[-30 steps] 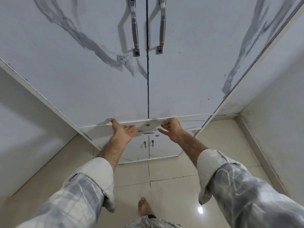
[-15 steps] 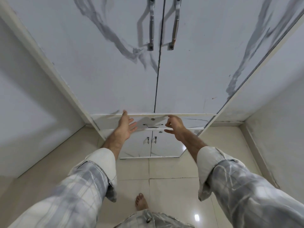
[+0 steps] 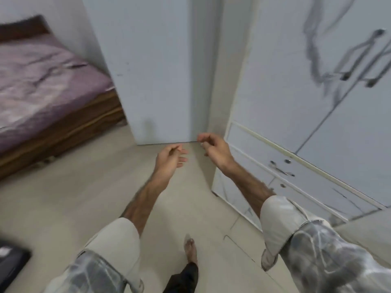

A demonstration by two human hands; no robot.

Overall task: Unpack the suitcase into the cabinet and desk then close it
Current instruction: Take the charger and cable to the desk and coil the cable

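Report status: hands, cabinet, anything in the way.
Left hand and right hand empty, fingers loosely curled, off the cabinet. Cabinet doors shut. Suitcase not clearly in view; dark object at lower left, unidentifiable. Nothing blocks the floor ahead.

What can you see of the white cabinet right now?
The cabinet stands at right, white with grey marble-like streaks. Two tall doors are shut, each with a metal bar handle. Below them runs a drawer front with a small handle, then lower doors. It stands on the tiled floor. Neither hand touches it.
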